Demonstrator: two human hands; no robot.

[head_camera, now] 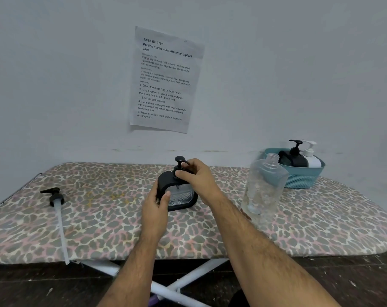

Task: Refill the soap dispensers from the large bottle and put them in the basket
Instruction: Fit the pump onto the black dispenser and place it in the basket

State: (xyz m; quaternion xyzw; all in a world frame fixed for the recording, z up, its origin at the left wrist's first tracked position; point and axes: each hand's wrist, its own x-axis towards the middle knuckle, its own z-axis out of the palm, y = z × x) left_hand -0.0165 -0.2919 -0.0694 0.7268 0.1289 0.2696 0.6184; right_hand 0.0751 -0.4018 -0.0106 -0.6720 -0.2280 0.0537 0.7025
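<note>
Centre of the leopard-print board (121, 218): a black-framed soap dispenser (179, 196) stands upright. The left hand (155, 209) wraps its near left side, fingers curled round the body. The right hand (197, 180) pinches the black pump head (179, 161) at the collar, thumb and fingers closed on it. Just right stands the large clear bottle (263, 189), uncapped and upright. Far right, a teal basket (299, 180) holds a black dispenser (295, 158) and a white dispenser (312, 157). Near the left edge lies a loose pump (57, 209) with its long tube. A printed sheet (166, 78) hangs on the wall.
</note>
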